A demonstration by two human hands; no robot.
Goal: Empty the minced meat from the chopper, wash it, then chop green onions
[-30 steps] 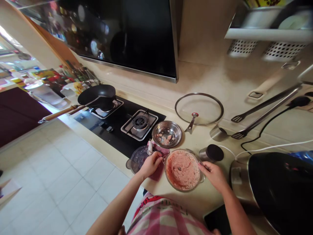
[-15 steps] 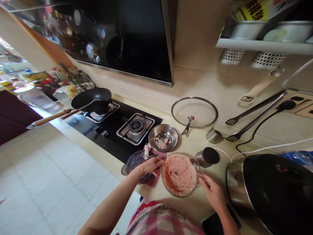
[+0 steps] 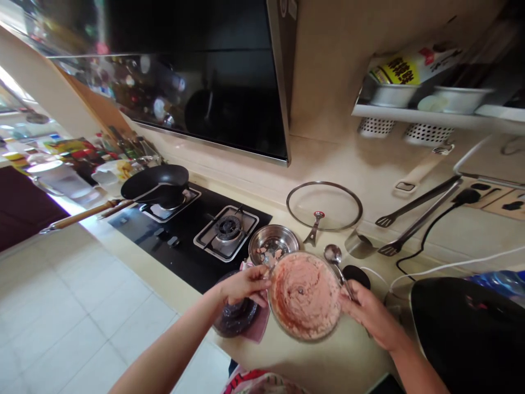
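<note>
Pink-filled bowl [image 3: 310, 339], left fingers [image 3: 257, 272] tight on its edge, right fingers [image 3: 349, 301] around edge and half-hidden spoon handle [image 3: 342, 277].

From here the mince [image 3: 305, 293] looks rough and moist, its bowl [image 3: 314, 339] clear and smooth; spoon [image 3: 333, 253] and basin [image 3: 287, 236] are shiny metal, the hob [image 3: 176, 256] glossy, the long handle [image 3: 84, 214] wooden.

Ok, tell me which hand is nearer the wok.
Left. The left hand is right of the wok, at the left rim of the bowl; the right hand is farther right, at the opposite rim.
</note>
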